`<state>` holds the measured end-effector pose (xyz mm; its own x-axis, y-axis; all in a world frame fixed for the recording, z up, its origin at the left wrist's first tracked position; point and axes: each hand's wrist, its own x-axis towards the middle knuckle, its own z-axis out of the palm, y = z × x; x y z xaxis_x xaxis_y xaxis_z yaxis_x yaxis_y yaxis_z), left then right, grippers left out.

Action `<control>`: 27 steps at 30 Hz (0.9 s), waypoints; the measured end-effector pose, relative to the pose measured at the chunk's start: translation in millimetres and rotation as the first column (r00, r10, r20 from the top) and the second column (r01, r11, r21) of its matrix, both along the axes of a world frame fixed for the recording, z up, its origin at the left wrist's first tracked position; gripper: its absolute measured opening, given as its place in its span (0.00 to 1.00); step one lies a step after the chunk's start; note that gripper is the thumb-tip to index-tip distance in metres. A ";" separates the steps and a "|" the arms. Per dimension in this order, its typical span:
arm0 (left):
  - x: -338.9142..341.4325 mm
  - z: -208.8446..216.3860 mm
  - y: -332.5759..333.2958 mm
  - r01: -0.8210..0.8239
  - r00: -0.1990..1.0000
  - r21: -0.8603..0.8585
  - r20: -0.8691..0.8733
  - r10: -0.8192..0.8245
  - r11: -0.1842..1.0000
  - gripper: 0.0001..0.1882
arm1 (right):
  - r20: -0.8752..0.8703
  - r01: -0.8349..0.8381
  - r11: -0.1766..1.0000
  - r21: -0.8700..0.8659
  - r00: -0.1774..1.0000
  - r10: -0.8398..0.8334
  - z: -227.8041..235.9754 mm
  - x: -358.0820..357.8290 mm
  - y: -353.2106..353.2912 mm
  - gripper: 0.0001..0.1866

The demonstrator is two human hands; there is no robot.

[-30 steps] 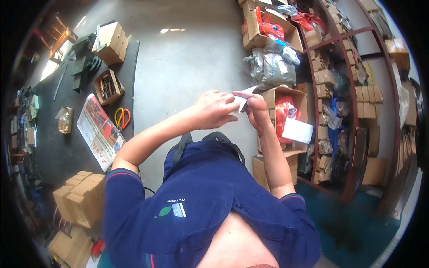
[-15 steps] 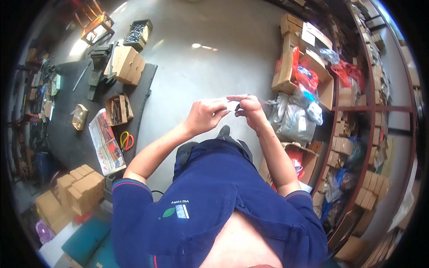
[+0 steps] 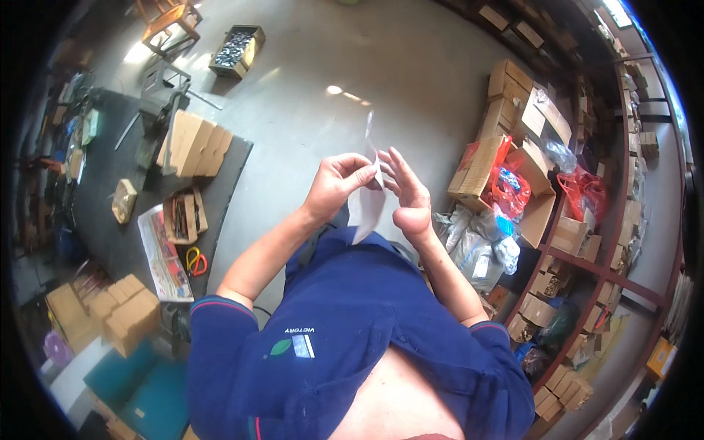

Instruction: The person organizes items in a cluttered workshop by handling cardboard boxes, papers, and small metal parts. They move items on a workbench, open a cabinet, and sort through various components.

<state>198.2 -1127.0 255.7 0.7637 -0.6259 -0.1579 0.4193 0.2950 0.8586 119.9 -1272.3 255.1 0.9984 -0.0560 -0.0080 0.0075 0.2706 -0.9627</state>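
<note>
Between the thumb and fingers of my left hand (image 3: 339,186) is a thin, whitish, partly see-through sheet (image 3: 367,210). It hangs upright and slightly curled in front of my body, its narrow end rising above the fingers. Whether it is paper or a plastic bag I cannot make out. My right hand (image 3: 408,192) is open just to the right of the sheet, fingers stretched out and the thumb side toward me. Some of its fingertips are close to the sheet or behind it; contact cannot be judged.
On the dark workbench (image 3: 231,172) at left are a vise (image 3: 155,103), cardboard boxes (image 3: 196,147), a newspaper (image 3: 165,257), and scissors (image 3: 196,262). Cartons and plastic bags (image 3: 473,249) stand at right before a loaded shelf rack (image 3: 572,257). A chair (image 3: 169,29) stands far left.
The hands were close together, with a small dark thing at my right fingers. Now the right hand has opened, the dark thing no longer shows, and the sheet hangs upright from my left hand.
</note>
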 end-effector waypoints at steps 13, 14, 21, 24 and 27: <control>223.9 -3.3 -94.3 0.083 0.966 -0.173 -0.229 -0.122 0.981 0.10 | 0.067 -0.015 0.993 0.120 0.998 0.007 -9.5 205.7 -78.8 0.52; 236.6 -4.8 -99.9 0.064 0.962 -0.169 -0.250 -0.106 0.984 0.09 | 0.076 -0.033 0.989 0.142 0.997 0.023 -12.2 220.1 -86.5 0.53; 321.7 -8.6 -161.2 -0.098 0.972 -0.105 -0.223 0.073 0.990 0.09 | 0.103 -0.175 0.959 0.223 0.983 0.155 -26.0 327.3 -159.1 0.57; 353.9 2.0 -192.7 -0.197 0.959 -0.091 -0.224 0.173 0.976 0.09 | 0.106 -0.251 0.923 0.290 0.967 0.230 -9.9 374.1 -193.4 0.56; 376.1 14.9 -219.9 -0.271 0.951 -0.061 -0.168 0.258 0.961 0.09 | 0.103 -0.305 0.896 0.324 0.952 0.287 -6.1 408.4 -223.9 0.55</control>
<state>574.3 -1346.9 270.6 0.8734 -0.4207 -0.2454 0.4439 0.4805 0.7564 528.3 -1496.2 249.0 0.9679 0.2391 0.0768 -0.0763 0.5713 -0.8172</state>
